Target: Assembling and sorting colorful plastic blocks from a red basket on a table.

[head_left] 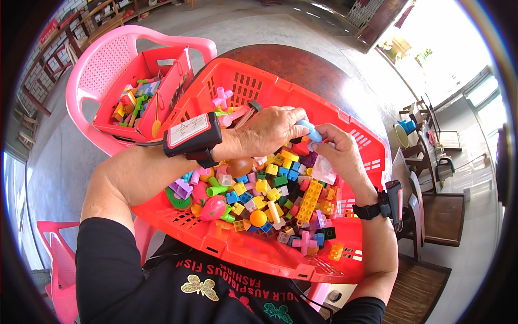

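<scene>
A light blue plastic toy piece (310,131) is held above the far part of a red plastic basket (183,222). My left hand (270,129) pinches its upper end between thumb and fingers. At its lower end, my right hand (343,155) is closed on the same piece. Whether it is one piece or two joined ones I cannot tell. Beneath both hands lie many mixed toy blocks, among them a long yellow block (309,202), an orange ball (258,218), a pink egg-shaped toy (213,208) and a pink cross-shaped connector (305,243).
The basket rests on a dark round table (280,60). At the far left, a pink plastic chair (81,81) holds a red box (178,70) with more blocks. Another pink chair (54,259) stands at the near left. Wooden stools (442,218) are to the right.
</scene>
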`<state>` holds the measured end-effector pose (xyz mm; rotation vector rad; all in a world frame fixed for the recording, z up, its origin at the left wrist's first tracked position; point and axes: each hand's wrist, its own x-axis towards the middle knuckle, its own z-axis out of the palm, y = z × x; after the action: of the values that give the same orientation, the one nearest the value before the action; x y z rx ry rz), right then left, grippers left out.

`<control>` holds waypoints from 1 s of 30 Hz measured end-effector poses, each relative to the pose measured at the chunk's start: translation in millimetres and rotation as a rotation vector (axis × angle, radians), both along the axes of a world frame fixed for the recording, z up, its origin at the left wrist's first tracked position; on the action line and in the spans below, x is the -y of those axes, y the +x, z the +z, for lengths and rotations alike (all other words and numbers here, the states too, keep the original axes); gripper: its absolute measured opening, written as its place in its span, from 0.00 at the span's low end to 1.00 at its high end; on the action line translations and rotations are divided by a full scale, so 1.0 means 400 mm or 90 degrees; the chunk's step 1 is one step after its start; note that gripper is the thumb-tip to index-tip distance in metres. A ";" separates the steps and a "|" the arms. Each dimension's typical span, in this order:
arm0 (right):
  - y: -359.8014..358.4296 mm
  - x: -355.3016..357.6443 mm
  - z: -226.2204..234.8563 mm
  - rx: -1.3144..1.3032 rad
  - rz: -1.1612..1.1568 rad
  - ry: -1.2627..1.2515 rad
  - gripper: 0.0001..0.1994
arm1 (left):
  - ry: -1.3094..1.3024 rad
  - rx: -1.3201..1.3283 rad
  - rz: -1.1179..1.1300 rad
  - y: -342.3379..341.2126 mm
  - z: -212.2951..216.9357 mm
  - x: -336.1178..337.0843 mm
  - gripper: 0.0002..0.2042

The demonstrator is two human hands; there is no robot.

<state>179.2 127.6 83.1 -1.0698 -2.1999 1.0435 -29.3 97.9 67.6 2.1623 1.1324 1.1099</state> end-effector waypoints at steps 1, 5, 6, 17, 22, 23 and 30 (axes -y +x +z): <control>0.001 -0.002 -0.007 -0.049 0.004 -0.030 0.13 | -0.004 -0.035 0.002 -0.002 0.001 0.001 0.13; 0.002 0.001 -0.012 -0.102 0.009 -0.048 0.11 | 0.022 -0.081 -0.007 0.001 -0.007 0.000 0.13; 0.001 0.003 -0.008 -0.102 0.009 -0.048 0.11 | 0.021 -0.082 -0.007 0.002 -0.008 0.003 0.13; -0.001 0.019 0.014 -0.063 -0.001 -0.006 0.09 | -0.213 0.111 -0.032 0.018 0.006 0.026 0.21; -0.024 0.053 0.043 0.009 0.010 0.040 0.09 | -0.472 0.290 -0.109 0.015 0.024 0.042 0.23; -0.027 0.061 0.045 0.020 0.018 0.050 0.09 | -0.507 0.307 -0.130 0.019 0.024 0.049 0.24; -0.058 0.111 0.057 0.015 0.050 0.151 0.08 | -0.498 0.299 -0.163 0.034 0.011 0.067 0.27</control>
<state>155.9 83.3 105.9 -0.9012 -2.3310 0.7798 -15.6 71.0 72.2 1.3055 0.8420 0.8054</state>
